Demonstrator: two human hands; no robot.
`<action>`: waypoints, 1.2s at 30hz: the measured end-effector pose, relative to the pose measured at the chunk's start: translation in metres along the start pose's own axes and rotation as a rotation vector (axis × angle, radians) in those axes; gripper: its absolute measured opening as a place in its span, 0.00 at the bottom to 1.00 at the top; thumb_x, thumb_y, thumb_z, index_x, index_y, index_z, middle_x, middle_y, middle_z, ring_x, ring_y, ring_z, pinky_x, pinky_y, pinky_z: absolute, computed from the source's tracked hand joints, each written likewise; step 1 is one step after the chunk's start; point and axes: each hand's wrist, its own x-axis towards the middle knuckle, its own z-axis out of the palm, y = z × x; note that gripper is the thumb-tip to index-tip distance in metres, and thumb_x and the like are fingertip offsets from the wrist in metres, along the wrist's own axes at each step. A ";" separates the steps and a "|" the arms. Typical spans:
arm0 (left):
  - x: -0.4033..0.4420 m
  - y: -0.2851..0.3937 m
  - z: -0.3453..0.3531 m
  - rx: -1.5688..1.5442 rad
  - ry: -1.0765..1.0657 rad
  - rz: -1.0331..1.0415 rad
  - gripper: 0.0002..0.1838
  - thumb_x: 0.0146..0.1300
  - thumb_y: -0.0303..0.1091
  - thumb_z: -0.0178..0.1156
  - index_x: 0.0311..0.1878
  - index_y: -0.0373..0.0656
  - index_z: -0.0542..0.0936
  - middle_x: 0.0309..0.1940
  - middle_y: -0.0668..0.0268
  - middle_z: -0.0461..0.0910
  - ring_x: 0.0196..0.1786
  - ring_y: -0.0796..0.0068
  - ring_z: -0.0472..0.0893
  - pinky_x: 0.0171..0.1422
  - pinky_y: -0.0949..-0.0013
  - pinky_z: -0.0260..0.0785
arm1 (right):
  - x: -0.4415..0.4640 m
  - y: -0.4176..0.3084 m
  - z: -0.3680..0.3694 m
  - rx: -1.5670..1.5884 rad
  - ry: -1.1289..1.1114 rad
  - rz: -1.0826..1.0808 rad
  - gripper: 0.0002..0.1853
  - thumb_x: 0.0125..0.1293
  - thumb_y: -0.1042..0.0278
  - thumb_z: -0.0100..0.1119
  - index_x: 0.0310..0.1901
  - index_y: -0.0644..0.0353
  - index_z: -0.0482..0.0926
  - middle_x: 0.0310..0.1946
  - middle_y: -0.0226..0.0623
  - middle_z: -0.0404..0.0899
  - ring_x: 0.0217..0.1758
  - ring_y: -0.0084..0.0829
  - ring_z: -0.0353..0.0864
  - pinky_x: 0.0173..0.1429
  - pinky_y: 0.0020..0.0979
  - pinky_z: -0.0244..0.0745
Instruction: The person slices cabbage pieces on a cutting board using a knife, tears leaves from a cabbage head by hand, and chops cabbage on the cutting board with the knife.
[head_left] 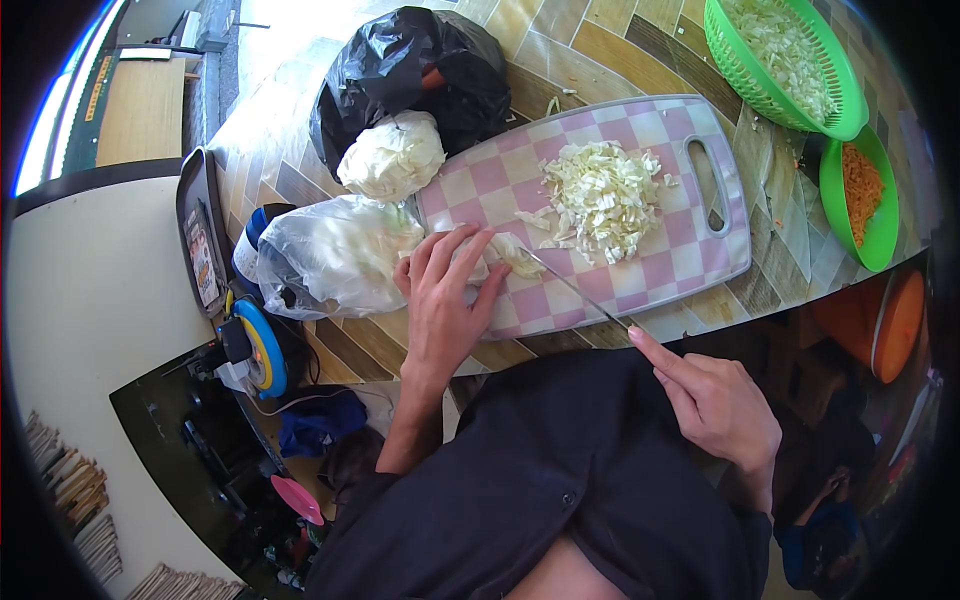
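My right hand [715, 405] is wrapped round the handle of a knife [585, 297], its index finger stretched along the top. The blade points up and left, its tip at a small piece of cabbage [515, 257] on the pink and white checked cutting board [690, 265]. My left hand [447, 285] presses its fingertips on the cabbage at the board's left edge, just left of the blade; part of the piece is hidden beneath the fingers. A heap of chopped cabbage [605, 195] lies on the board's middle.
Beyond my left hand are a clear plastic bag [335, 255], a cabbage head [392, 157] and a black plastic bag [400, 75]. At the right stand a green basket [848, 105] of chopped cabbage and a green bowl [880, 240] holding shredded orange food. The table's front edge runs before me.
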 end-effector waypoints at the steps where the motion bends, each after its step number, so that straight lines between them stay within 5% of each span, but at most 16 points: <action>1: -0.001 -0.001 -0.002 -0.002 -0.022 0.000 0.23 0.65 0.37 0.74 0.64 0.52 0.85 0.61 0.69 0.83 0.67 0.61 0.76 0.74 0.51 0.55 | 0.000 0.000 0.000 0.012 -0.001 0.001 0.33 0.74 0.70 0.60 0.79 0.37 0.70 0.19 0.44 0.73 0.22 0.50 0.77 0.32 0.50 0.74; 17: 0.005 0.006 0.007 0.026 0.058 0.037 0.12 0.61 0.35 0.77 0.49 0.54 0.93 0.55 0.73 0.87 0.68 0.60 0.77 0.73 0.54 0.57 | -0.004 -0.003 0.001 0.037 0.024 0.003 0.33 0.74 0.71 0.60 0.80 0.40 0.70 0.19 0.44 0.73 0.24 0.50 0.79 0.33 0.50 0.76; 36: -0.002 0.007 0.017 0.045 0.062 0.016 0.12 0.63 0.36 0.75 0.51 0.59 0.93 0.58 0.75 0.85 0.73 0.55 0.70 0.74 0.48 0.47 | 0.016 -0.008 0.019 0.010 0.050 0.022 0.33 0.76 0.67 0.57 0.81 0.34 0.67 0.20 0.45 0.75 0.23 0.53 0.81 0.33 0.53 0.79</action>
